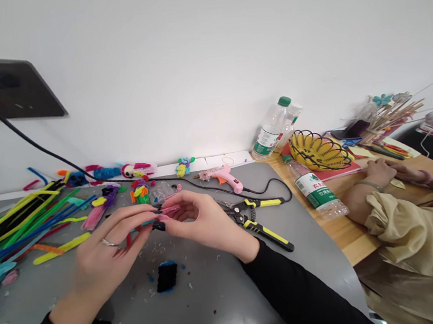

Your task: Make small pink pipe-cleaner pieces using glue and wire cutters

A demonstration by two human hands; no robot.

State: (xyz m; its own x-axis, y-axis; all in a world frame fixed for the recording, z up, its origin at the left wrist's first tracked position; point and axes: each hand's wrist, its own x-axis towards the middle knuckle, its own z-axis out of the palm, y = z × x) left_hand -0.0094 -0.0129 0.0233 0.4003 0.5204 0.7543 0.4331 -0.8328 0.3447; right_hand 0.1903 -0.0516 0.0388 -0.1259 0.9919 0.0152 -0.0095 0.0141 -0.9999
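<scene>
My left hand [108, 250] and my right hand [194, 220] meet above the grey table, fingertips pinched together. Between them is a small pink fuzzy piece [170, 209], mostly covered by the fingers, so its full shape is hidden. Bits of blue and red also show by the left fingers. Below the hands a small black fuzzy patch with blue edges [167, 277] lies on the table among scraps. Close to my right wrist rest yellow-and-black wire strippers [253, 215]. A pink hot glue gun [220, 176] lies behind them.
Loose pipe cleaners [17, 225] pile up at the left. Several fuzzy figures [102, 175] line the wall. A black cable [39, 148] crosses behind my hands. At the right are water bottles [318, 191], a yellow basket [314, 151] and another person's arms [391, 213] on a wooden table [355, 242].
</scene>
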